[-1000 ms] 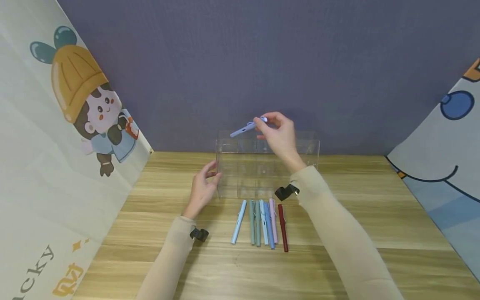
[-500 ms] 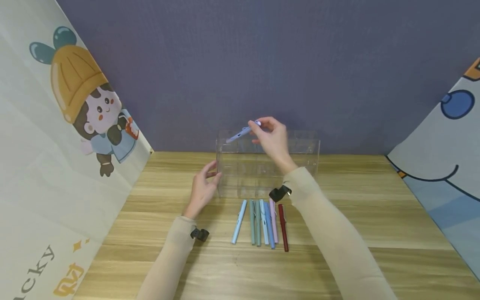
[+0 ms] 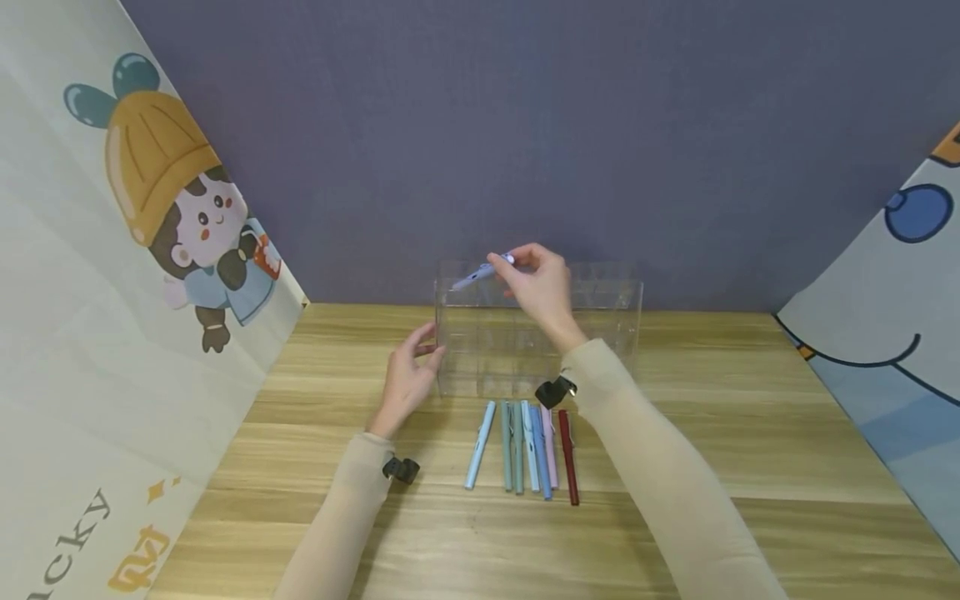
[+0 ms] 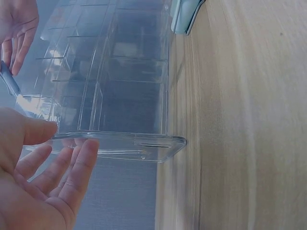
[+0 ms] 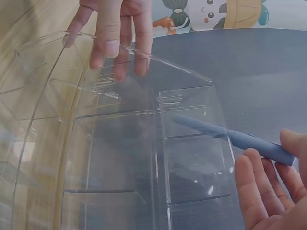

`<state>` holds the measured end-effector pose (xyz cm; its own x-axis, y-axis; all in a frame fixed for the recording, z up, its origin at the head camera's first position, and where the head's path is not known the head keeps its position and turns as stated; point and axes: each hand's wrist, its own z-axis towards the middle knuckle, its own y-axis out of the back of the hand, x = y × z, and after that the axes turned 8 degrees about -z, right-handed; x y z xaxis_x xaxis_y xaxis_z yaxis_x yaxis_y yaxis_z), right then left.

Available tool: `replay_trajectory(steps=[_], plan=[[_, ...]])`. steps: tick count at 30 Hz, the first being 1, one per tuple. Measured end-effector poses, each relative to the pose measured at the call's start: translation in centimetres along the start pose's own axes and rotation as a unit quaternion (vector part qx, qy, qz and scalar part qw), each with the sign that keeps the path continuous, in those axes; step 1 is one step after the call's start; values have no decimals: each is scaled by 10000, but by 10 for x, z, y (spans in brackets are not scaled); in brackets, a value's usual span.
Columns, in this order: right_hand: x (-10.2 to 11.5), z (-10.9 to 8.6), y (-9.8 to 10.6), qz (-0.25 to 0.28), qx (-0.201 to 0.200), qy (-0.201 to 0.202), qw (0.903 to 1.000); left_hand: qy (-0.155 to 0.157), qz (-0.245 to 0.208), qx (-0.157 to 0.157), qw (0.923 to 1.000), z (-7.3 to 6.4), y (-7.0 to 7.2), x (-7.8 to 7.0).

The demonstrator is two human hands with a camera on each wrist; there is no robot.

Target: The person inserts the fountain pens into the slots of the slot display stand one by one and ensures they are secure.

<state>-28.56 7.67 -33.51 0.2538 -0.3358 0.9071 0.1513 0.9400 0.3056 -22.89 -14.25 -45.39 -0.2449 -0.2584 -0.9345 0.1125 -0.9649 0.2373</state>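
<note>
In the head view, a clear plastic organizer (image 3: 495, 350) with several compartments stands at the back of the table. My left hand (image 3: 408, 379) holds its left side edge; in the left wrist view, the thumb (image 4: 41, 130) and fingers lie on either side of that wall. My right hand (image 3: 542, 287) pinches a periwinkle-blue pen (image 3: 480, 273) near its end, tilted down to the left at the organizer's upper left. Through the clear plastic in the right wrist view, the far tip of the pen (image 5: 211, 128) overlaps a top compartment; whether it is inside, I cannot tell.
In front of the organizer lie a light blue pen (image 3: 480, 446), two green pens (image 3: 507, 450), another light blue pen (image 3: 530, 450), a blue pen (image 3: 542, 458), a pink pen (image 3: 550, 450) and a dark red pen (image 3: 569, 458). A dark wall (image 3: 480, 125) rises behind.
My right hand has moved left and down with the pen, bringing its tip to the organizer's upper left. The left hand stays on the side edge.
</note>
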Motion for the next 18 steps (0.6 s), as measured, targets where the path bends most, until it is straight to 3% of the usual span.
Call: replay_trajectory(steps=[18], plan=[[-5, 4, 1, -596, 421, -265, 9970, -98, 2, 13, 10000, 0, 0, 1]])
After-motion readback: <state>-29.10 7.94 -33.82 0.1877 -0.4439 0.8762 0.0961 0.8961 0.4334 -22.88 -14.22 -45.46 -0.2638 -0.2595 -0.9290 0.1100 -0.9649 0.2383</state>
